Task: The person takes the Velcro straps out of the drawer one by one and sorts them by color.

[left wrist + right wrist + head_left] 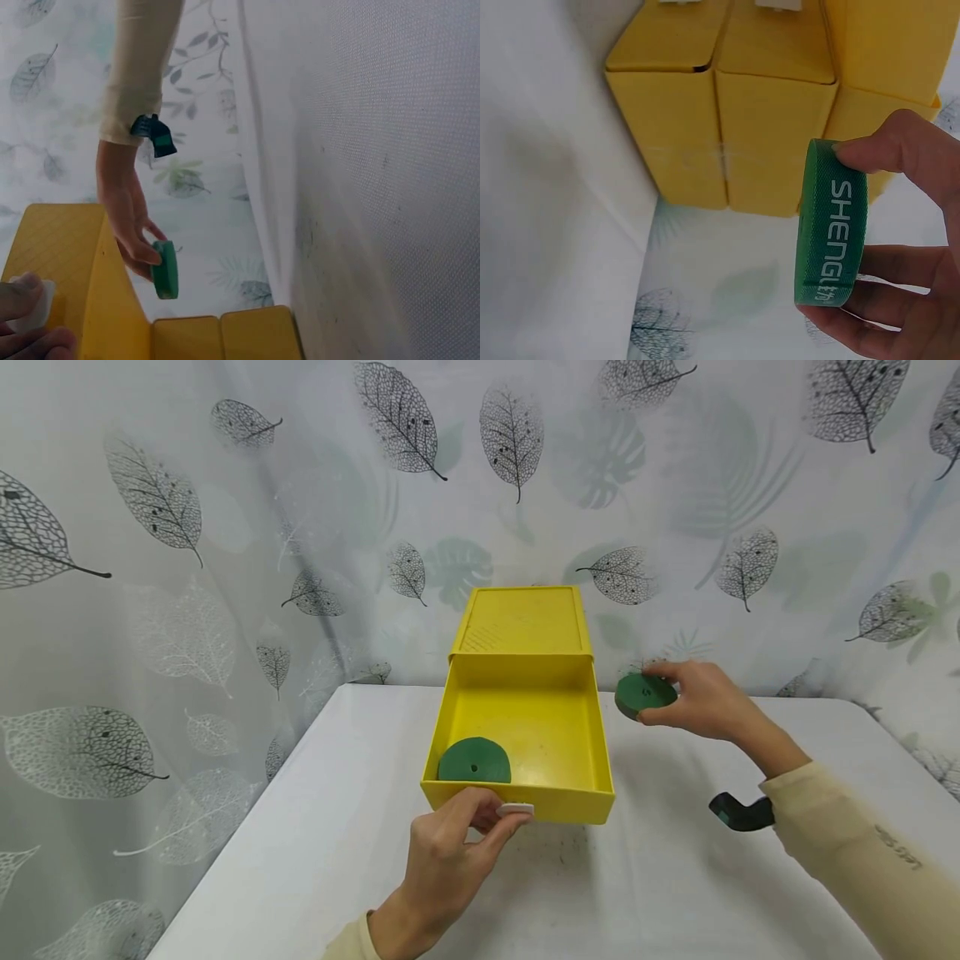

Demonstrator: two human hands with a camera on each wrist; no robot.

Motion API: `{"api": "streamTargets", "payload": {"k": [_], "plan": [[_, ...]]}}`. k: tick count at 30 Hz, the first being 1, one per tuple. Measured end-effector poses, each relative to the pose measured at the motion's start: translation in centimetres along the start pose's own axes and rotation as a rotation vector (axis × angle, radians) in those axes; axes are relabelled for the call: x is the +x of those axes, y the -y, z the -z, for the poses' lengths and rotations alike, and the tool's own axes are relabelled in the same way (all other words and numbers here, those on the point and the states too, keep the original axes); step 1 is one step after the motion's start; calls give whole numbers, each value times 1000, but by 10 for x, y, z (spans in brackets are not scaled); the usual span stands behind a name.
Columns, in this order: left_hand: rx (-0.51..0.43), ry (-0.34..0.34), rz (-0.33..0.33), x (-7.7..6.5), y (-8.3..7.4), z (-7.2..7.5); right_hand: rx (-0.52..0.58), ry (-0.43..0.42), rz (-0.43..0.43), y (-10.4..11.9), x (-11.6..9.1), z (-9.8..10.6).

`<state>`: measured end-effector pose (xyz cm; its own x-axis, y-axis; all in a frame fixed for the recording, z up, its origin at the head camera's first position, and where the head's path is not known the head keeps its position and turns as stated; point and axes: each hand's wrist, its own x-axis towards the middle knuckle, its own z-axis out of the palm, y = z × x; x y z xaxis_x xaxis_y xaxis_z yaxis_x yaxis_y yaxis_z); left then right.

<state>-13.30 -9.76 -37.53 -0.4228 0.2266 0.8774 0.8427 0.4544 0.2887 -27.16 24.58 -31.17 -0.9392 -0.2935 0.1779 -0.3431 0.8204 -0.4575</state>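
My left hand (450,852) pinches the white handle (517,808) on the front of a yellow drawer (573,806), which is pulled out of its case. Inside the drawer's near left corner leans a green roll of webbing (474,758) with a small hole at its centre. To the right of the drawer, my right hand (701,700) holds a second green webbing roll (639,695) in the air, thumb on one side and fingers on the other. White lettering runs along that roll's edge (832,225) in the right wrist view.
The yellow drawer case (525,620) stands at the back of a white table (360,752). Further yellow drawers (776,135) are stacked below the pulled-out one. A leaf-patterned curtain (315,527) hangs behind. A black device (738,812) sits at the right cuff.
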Motion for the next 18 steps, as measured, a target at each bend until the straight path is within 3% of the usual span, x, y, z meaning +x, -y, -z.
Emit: {"api": "streamTargets", "payload": {"k": [18], "plan": [[0,11,7,-2,2,1,-21,23,-17,-18,11,-30]]}}
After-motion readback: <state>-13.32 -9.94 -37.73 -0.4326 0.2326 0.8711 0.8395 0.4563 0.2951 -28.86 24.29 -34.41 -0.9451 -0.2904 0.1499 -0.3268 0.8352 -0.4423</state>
